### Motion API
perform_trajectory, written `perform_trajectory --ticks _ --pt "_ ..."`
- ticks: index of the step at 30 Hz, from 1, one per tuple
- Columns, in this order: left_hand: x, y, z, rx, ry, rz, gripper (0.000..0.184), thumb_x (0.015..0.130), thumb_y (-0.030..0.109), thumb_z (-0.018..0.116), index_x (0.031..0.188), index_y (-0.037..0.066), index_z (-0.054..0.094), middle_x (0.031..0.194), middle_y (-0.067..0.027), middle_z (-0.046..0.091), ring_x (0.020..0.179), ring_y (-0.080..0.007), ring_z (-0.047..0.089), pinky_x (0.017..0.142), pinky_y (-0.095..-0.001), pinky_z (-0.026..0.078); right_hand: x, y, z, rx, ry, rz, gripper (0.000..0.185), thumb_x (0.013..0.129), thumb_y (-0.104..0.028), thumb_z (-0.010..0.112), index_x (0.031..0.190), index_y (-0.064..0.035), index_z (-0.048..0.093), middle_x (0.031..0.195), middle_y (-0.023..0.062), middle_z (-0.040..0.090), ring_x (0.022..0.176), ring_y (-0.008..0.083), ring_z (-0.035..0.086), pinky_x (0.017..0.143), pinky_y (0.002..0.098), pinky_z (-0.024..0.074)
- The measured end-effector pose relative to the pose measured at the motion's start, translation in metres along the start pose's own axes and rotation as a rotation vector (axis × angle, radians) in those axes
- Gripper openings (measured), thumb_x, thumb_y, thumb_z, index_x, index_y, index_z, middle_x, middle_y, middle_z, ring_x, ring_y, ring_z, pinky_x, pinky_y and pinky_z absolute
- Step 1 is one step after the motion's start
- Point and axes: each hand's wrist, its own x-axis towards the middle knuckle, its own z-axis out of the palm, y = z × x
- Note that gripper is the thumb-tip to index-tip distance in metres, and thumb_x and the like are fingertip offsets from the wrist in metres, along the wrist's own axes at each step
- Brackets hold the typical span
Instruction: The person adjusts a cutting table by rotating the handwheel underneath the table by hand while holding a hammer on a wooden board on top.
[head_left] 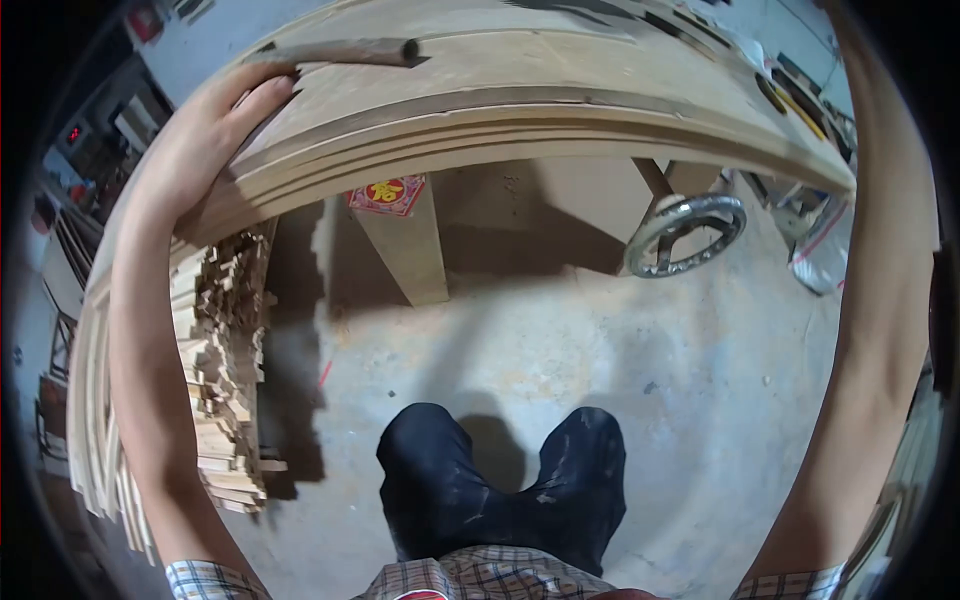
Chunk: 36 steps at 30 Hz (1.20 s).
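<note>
My left hand (238,108) is at the left end of a stack of flat wooden boards (520,78). Its fingers are closed at the near end of a brown round rod (350,51) with a dark end, which lies just above the top board. Part of the grip is hidden behind the thumb and the back of the hand. On the right, my right forearm (885,250) reaches up past the boards' right end, and the hand itself is beyond the top of the view.
Below the boards are a metal handwheel (686,236) and a wooden leg (405,240) with a red paper sign (388,194). Stacked wood strips (225,400) stand at left. Dark and yellow tools (800,110) lie on the boards' right end. My knees (500,490) are below.
</note>
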Motion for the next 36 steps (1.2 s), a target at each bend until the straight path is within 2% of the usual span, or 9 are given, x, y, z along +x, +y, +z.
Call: perform_trajectory --ticks 3,4,5,6,10,12,13,21,36 --pt "-0.001 -0.007 0.002 -0.062 0.005 0.014 0.045 0.112 0.034 0.056 0.141 0.001 0.064 0.133 -0.0140 0.071 0.124 -0.0225 0.065 0.110 -0.0338 0.045 -0.001 -0.006 -0.015 -0.047 -0.102 -0.015 0.028 0.095 -0.025 0.066 0.071 -0.0097 0.065 0.062 0.0011 0.059 0.051 0.0126 0.052 0.048 0.0349 0.0378" --pt "-0.002 -0.010 0.004 -0.016 0.059 0.037 0.043 0.111 0.034 0.057 0.136 0.000 0.066 0.127 -0.0155 0.073 0.118 -0.0253 0.066 0.106 -0.0352 0.047 0.005 -0.007 -0.010 0.022 0.015 0.078 0.026 0.091 -0.015 0.066 0.089 0.0104 0.061 0.080 0.0162 0.065 0.065 0.0229 0.062 0.055 0.0377 0.0456" --pt "-0.002 -0.012 0.004 0.036 0.112 0.062 0.042 0.111 0.033 0.057 0.132 -0.001 0.068 0.122 -0.0169 0.074 0.112 -0.0281 0.068 0.102 -0.0365 0.049 0.010 -0.007 -0.007 0.094 0.138 0.172 0.042 0.087 -0.005 0.066 0.108 0.0306 0.057 0.098 0.0313 0.071 0.080 0.0333 0.072 0.063 0.0405 0.0535" --pt "-0.003 -0.011 0.003 0.023 0.123 0.059 0.042 0.111 0.033 0.057 0.132 -0.001 0.068 0.122 -0.0169 0.074 0.112 -0.0281 0.068 0.102 -0.0365 0.049 0.012 -0.008 -0.007 0.085 0.130 0.160 0.042 0.087 -0.005 0.066 0.108 0.0306 0.057 0.098 0.0313 0.071 0.080 0.0333 0.072 0.063 0.0405 0.0535" --pt "-0.006 -0.016 0.005 0.085 0.228 0.068 0.039 0.108 0.033 0.058 0.118 -0.002 0.073 0.106 -0.0220 0.074 0.097 -0.0381 0.069 0.091 -0.0427 0.052 0.018 0.005 -0.017 -0.007 0.138 0.170 0.029 0.094 -0.010 0.061 0.090 0.0153 0.074 0.089 0.0223 0.071 0.068 0.0267 0.064 0.056 0.0387 0.0496" --pt "-0.009 -0.016 0.004 0.110 0.273 0.104 0.040 0.107 0.035 0.060 0.116 -0.002 0.073 0.106 -0.0230 0.075 0.100 -0.0403 0.069 0.091 -0.0437 0.052 0.038 0.049 -0.050 -0.007 0.090 0.418 0.046 0.104 -0.043 0.070 0.131 -0.0048 0.071 0.120 0.0059 0.078 0.112 0.0097 0.068 0.087 0.0286 0.0492" --pt "-0.010 -0.013 0.002 0.102 0.248 0.073 0.040 0.106 0.035 0.060 0.113 -0.001 0.074 0.107 -0.0238 0.074 0.103 -0.0427 0.069 0.091 -0.0456 0.052 0.036 0.045 -0.050 -0.012 0.085 0.407 0.038 0.103 -0.041 0.072 0.126 -0.0101 0.073 0.112 0.0006 0.080 0.105 0.0037 0.068 0.079 0.0243 0.0460" --pt "-0.013 -0.016 -0.004 0.080 0.277 0.148 0.036 0.104 0.031 0.061 0.101 -0.002 0.074 0.102 -0.0232 0.073 0.100 -0.0446 0.067 0.089 -0.0515 0.052 0.010 -0.004 -0.046 -0.005 0.107 0.434 0.030 0.104 -0.039 0.072 0.113 -0.0104 0.072 0.098 -0.0034 0.074 0.087 0.0024 0.061 0.073 0.0210 0.0425" --pt "-0.015 -0.013 -0.007 0.075 0.272 0.147 0.036 0.105 0.030 0.063 0.097 -0.003 0.075 0.097 -0.0250 0.073 0.094 -0.0447 0.068 0.085 -0.0507 0.054 -0.006 -0.026 -0.064 -0.095 0.151 0.418 0.029 0.105 -0.036 0.070 0.116 -0.0088 0.072 0.098 -0.0023 0.073 0.078 0.0011 0.055 0.067 0.0209 0.0387"
